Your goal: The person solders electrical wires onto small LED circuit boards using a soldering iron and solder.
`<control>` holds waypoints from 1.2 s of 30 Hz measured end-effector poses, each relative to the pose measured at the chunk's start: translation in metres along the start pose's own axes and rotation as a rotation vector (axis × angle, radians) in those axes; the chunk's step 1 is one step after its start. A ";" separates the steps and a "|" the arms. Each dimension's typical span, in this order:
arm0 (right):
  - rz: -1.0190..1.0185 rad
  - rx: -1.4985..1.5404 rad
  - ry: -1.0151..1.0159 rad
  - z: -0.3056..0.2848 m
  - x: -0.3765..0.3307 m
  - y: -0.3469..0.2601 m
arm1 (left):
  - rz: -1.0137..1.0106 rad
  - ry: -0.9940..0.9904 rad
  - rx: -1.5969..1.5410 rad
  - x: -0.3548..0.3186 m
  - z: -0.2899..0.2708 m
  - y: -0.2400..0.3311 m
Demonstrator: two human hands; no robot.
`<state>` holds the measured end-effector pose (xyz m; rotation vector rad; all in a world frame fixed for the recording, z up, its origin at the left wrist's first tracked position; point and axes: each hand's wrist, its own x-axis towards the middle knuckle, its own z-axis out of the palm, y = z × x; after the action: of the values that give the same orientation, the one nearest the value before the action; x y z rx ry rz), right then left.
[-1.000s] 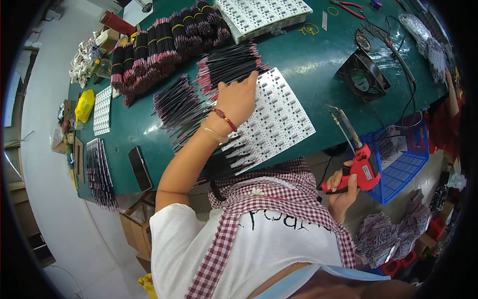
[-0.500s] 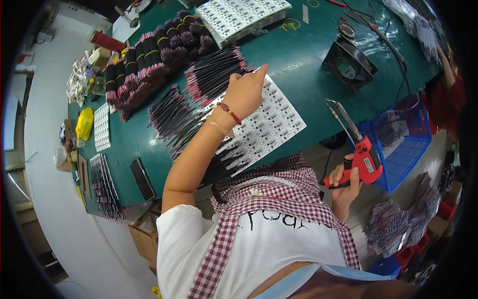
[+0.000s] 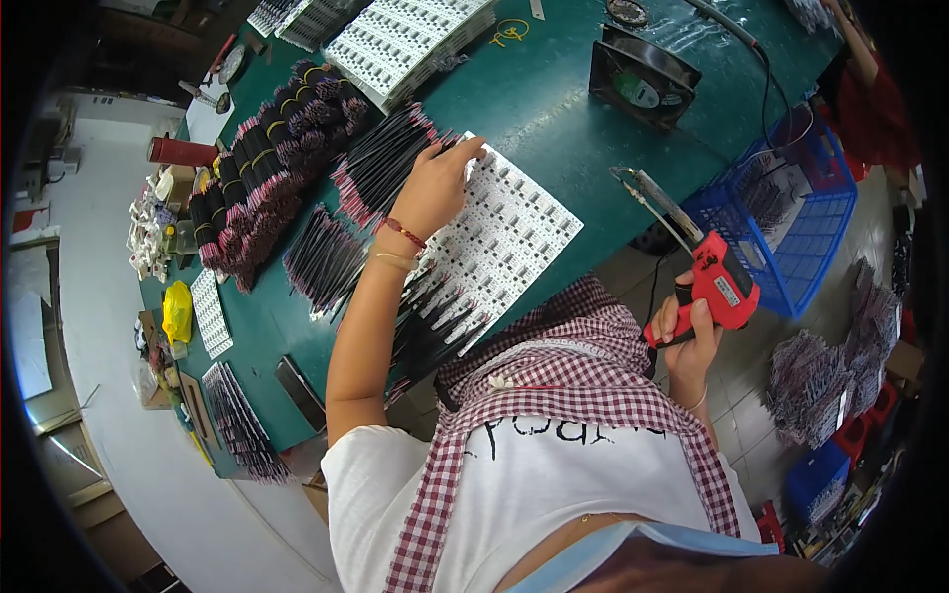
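Holding the soldering gun [image 3: 730, 287] in wrapped fingers, the right hand [image 3: 694, 336] is off the near edge of the table [image 3: 554, 111]; the tip [image 3: 623, 176] points forward and left, perhaps so that heat is away from the apron [image 3: 554, 378]. The left hand [image 3: 435, 186], fingers bent, is at the far left corner of the white board [image 3: 519, 225]; whether it pinches something or only touches, I cannot tell. The board lies flat on the table in front of the apron, probably for convenient reach. Over its near left part lie black wires [image 3: 427, 326]. Just beside its left edge are loose piles [image 3: 381, 163] of wires, likely put close for easy taking. Farther, tied bundles [image 3: 259, 163] and the board stack [image 3: 405, 40] are set back, which seems to leave working space. A fan [image 3: 641, 81] stands to the right; a blue basket [image 3: 816, 245] is beside the table.
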<state>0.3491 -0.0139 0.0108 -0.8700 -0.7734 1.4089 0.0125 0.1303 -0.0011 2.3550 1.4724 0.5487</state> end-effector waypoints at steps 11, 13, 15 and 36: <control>-0.003 -0.034 0.027 0.002 0.002 0.000 | 0.031 -0.052 0.013 -0.005 0.005 0.033; -0.004 -0.034 0.019 0.002 0.001 0.000 | 0.036 -0.054 0.017 -0.007 0.004 0.031; -0.019 -0.043 0.011 0.004 -0.002 0.000 | 0.046 -0.048 0.022 -0.009 0.002 0.033; -0.054 -0.022 0.058 0.001 0.005 0.008 | 0.195 -0.193 0.066 -0.016 0.029 0.088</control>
<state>0.3443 -0.0094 0.0039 -0.8973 -0.7641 1.3244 0.0888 0.0773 0.0108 2.5385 1.2032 0.3117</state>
